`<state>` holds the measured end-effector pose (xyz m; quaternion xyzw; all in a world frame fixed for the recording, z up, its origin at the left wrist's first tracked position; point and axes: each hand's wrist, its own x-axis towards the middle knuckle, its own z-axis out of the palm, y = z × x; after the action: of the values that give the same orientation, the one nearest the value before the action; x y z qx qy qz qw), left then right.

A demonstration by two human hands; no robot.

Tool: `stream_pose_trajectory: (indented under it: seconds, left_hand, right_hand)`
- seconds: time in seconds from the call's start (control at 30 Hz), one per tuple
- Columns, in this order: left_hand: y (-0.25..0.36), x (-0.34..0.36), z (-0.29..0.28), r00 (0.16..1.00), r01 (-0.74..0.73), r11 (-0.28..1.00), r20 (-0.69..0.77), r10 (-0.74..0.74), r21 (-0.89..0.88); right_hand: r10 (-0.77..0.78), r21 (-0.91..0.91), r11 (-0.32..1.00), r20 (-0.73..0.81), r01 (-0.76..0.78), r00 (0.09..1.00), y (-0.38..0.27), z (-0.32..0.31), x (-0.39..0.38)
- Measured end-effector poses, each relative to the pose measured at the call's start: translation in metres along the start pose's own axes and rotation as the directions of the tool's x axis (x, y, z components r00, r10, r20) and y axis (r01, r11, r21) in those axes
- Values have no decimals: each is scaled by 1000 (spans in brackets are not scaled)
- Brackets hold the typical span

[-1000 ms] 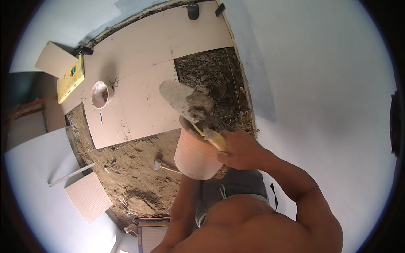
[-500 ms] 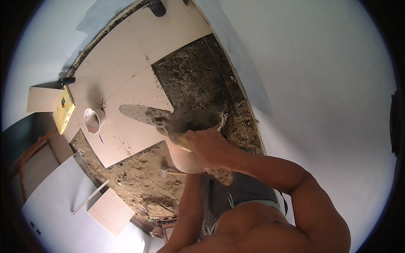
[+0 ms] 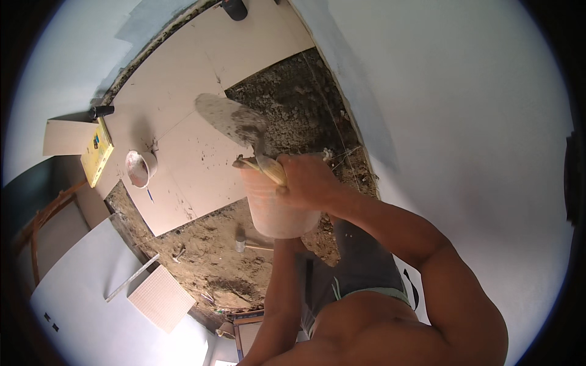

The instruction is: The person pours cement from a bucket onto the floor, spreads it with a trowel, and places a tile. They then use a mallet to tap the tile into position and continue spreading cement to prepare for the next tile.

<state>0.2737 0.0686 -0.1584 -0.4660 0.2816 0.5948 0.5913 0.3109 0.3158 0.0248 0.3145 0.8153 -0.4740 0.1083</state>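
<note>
My right hand (image 3: pixel 309 179) is closed around the wooden handle of a trowel (image 3: pixel 227 117), right at the rim of a whitish, stained bucket (image 3: pixel 281 210). The trowel's broad, rounded blade points forward and left, smeared with grey mortar. Held up in front of my body, the bucket tips away from me, so its inside is mostly hidden. My left forearm (image 3: pixel 282 268) reaches up to the underside of the bucket, which hides that hand and its fingers. Beyond the bucket lies a dark patch of wet mortar (image 3: pixel 287 110) between the tiles and the wall.
Large beige tiles (image 3: pixel 177 146) cover much of the floor. A second bucket (image 3: pixel 140 169) stands on them, near a yellow box (image 3: pixel 97 152). A mallet (image 3: pixel 241 244) rests on the bare soil (image 3: pixel 213 268). Strings cross by the right wall (image 3: pixel 464 122).
The bucket has tipped further away from me, hiding its mouth and the mortar inside. The trowel blade has swung forward, from pointing left to pointing up and left.
</note>
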Motion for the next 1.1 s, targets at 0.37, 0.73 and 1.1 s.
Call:
stream_pose_trajectory:
  seconds: [0.37, 0.73, 1.1]
  left_hand:
    - [25, -16, -24, 998, -11, 1000, -65, 12, 19]
    - [29, -121, -146, 917, -201, 848, -209, 339, 490]
    - [77, -131, -100, 903, -234, 945, 310, 298, -228]
  right_hand:
    - [20, 151, 988, 107, -36, 994, -37, -9, -33]
    - [321, 180, 917, 194, -355, 927, 13, 174, -13]
    - [349, 121, 906, 329, -405, 878, -84, 305, -13]
